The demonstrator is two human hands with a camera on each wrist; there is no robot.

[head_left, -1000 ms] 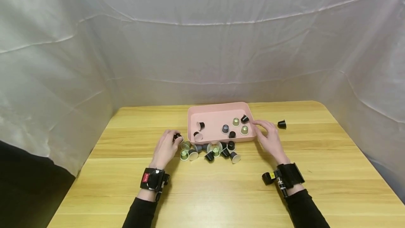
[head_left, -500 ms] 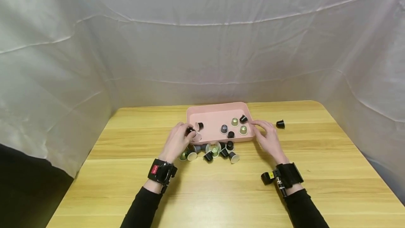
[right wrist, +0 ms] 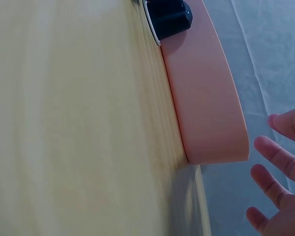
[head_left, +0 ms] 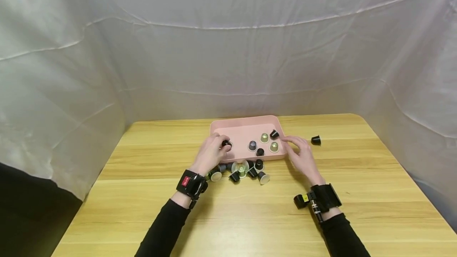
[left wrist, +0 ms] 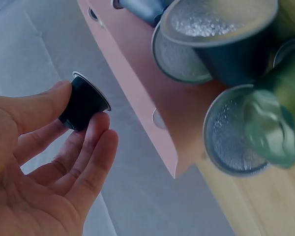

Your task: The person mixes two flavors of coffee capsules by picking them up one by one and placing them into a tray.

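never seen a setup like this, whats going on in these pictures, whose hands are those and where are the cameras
There's no robot here: these are one person's bare hands, with a camera strapped to each wrist. The wide picture comes from a camera on the person's head, looking forward and down; the two close-ups come from the wrists.

On the wooden table sits a pink tray with small cup-shaped capsules inside, green, black and bluish. More lie in a jumbled cluster along its near side, and a lone black one lies off to the right.

The left hand pinches a black capsule over the tray's left part. The right hand holds nothing; its fingertips are at the tray's right edge, though I can't tell whether they touch it.
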